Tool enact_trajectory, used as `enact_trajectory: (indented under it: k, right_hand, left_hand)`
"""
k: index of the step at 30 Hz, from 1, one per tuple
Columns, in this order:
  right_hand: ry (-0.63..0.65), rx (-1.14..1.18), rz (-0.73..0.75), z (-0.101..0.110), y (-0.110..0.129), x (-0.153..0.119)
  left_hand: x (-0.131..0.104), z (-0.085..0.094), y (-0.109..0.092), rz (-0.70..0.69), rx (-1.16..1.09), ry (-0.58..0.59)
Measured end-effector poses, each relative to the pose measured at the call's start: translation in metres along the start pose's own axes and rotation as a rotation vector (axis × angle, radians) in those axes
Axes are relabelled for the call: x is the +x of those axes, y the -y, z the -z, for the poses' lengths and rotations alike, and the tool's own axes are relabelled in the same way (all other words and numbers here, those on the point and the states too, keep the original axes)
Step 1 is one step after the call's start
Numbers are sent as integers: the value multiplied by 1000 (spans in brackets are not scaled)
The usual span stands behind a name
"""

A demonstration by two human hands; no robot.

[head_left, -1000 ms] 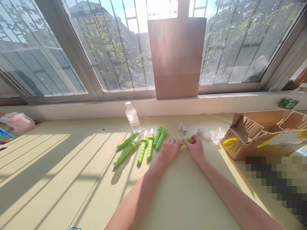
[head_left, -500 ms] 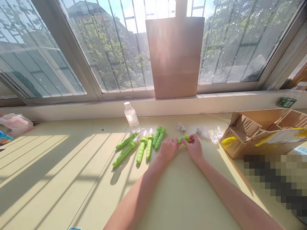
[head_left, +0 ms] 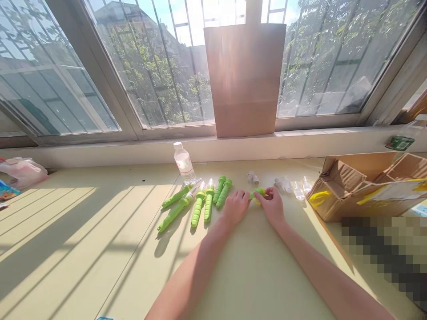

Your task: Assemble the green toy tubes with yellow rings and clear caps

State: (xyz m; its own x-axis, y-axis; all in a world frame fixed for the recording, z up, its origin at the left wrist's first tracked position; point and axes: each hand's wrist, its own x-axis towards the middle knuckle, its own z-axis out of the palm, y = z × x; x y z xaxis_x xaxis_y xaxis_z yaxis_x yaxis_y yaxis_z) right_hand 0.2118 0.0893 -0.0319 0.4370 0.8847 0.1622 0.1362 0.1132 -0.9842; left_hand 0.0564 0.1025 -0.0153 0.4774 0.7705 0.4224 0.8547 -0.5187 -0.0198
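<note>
Both hands hold one green ribbed plastic stick (head_left: pixel 258 192) low over the table. My left hand (head_left: pixel 236 206) is closed around its left end, which the fingers mostly hide. At the right end, my right hand (head_left: pixel 272 205) pinches the wider part between thumb and fingers; a bit of yellow shows beneath. Left of my hands lie two similar green sticks (head_left: pixel 223 194) without clear tops. Farther left are several green sticks (head_left: pixel 198 209) with clear tips. Small clear plastic pieces (head_left: pixel 253 178) lie just beyond my hands, and several clear plastic caps (head_left: pixel 296 190) lie to the right.
A water bottle (head_left: pixel 183 163) stands behind the sticks. At the right sits an open cardboard box (head_left: pixel 373 186) with yellow tape. A cardboard sheet (head_left: pixel 246 80) leans against the window. A pink plastic bag (head_left: pixel 25 172) lies at the far left of the table (head_left: pixel 100 231).
The view has shifted very slightly. My hands keep their hold on the green stick, with the right fingers slightly moved at its wider end.
</note>
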Motion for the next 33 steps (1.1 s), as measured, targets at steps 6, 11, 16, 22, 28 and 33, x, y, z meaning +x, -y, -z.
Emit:
enact_trajectory:
  k: [6, 11, 16, 22, 28, 33]
  right_hand:
    - [30, 0, 28, -1, 2, -1]
    - [37, 1, 36, 1, 6, -3]
    - [28, -34, 66, 1, 11, -5]
    - [4, -68, 66, -1, 13, -8]
    - [-26, -115, 75, -2, 15, -11]
    - [-11, -101, 94, -1, 17, -12]
  left_hand:
    - [-1, 1, 0, -20, 29, -65]
    - [-4, -1, -1, -49, 5, -73]
    - [-4, 0, -3, -33, 9, -12]
    - [-3, 5, -4, 0, 0, 65]
    - [-1, 2, 1, 34, 6, 114]
    - [-1, -1, 2, 25, 19, 9]
